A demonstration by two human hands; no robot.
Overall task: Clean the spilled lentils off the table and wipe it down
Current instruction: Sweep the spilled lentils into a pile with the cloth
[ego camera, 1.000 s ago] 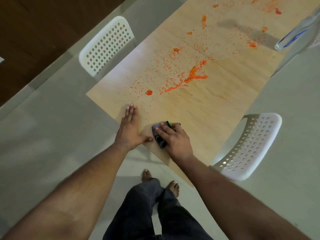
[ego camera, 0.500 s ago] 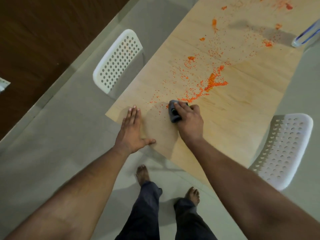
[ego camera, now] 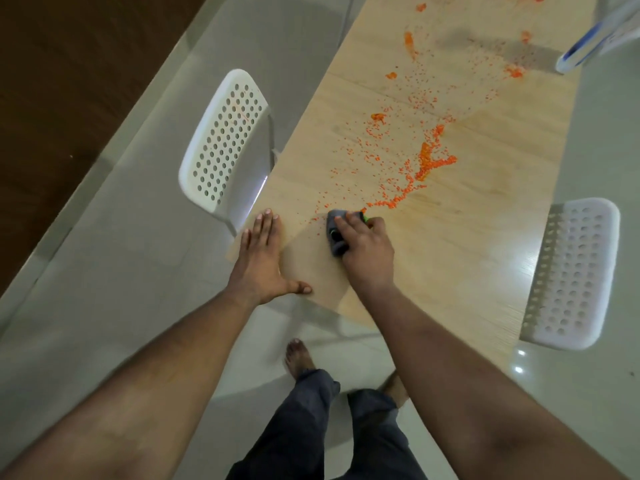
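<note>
Orange lentils lie scattered in streaks and small heaps across the light wooden table. My right hand lies on a dark grey cloth with a green edge, fingers curled over it, at the near end of the spill. My left hand rests flat on the table's near left corner, fingers straight and thumb spread out.
A white perforated chair stands at the table's left edge, another white chair at the right edge. A white and blue object overhangs the far right of the table. Grey tiled floor surrounds the table; my bare feet stand below it.
My right hand slid the cloth away from me, from the near edge up to the closest lentils. My left hand stayed flat on the corner.
</note>
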